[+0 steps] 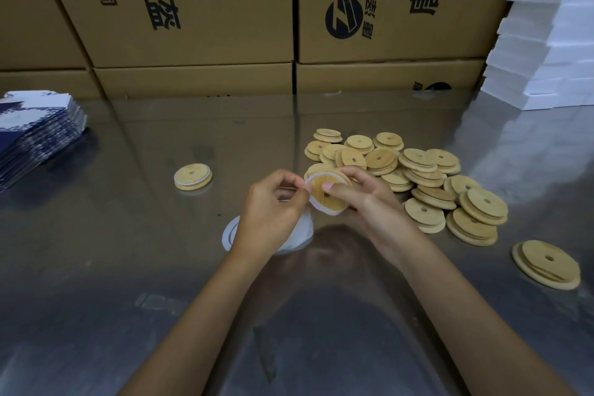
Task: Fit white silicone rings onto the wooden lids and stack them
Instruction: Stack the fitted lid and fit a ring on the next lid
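My right hand (363,196) grips a round wooden lid (331,199) with a centre hole, held tilted above the steel table. A white silicone ring (316,204) is stretched partly around its rim. My left hand (273,206) pinches the ring at the lid's left edge. Under my left hand lies a small heap of loose white rings (229,231), partly hidden. One lid with a ring fitted (193,177) lies alone to the left. A pile of several bare lids (418,177) spreads to the right.
A single bare lid (546,264) lies apart at the right. A stack of blue-printed flat cartons (35,132) sits at the table's left edge. Brown cardboard boxes (199,10) wall the back, and white foam pieces (546,42) stand at the back right.
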